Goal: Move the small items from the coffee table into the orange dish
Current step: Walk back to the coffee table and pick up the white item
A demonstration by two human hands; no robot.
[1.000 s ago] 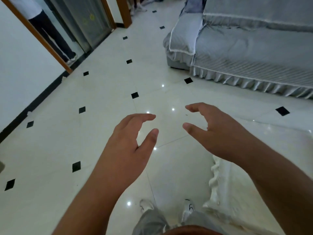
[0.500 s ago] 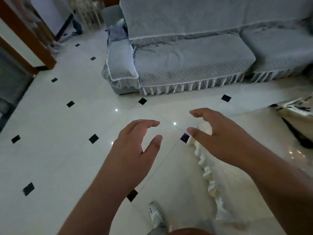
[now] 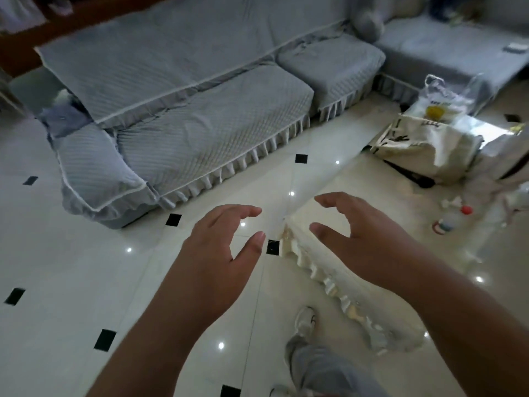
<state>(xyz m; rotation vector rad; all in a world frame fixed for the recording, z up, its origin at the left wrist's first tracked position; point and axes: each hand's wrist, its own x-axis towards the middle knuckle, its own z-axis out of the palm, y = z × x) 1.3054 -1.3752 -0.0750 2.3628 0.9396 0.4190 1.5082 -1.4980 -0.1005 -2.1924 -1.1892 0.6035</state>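
Both hands are held out in the air, each with fingers spread apart and curved, holding nothing. The left hand (image 3: 217, 253) is over the white tiled floor (image 3: 71, 267). The right hand (image 3: 369, 233) is over the corner of the counter (image 3: 415, 202), which has a cream frilled edge. On the counter at 2 o'clock from the right hand lies 1 small bottle with a red cap (image 3: 449, 219), and at 1 o'clock stands a white bag (image 3: 423, 144). The orange dish is not visible. A grey sofa (image 3: 200, 116) stands at 11 o'clock.
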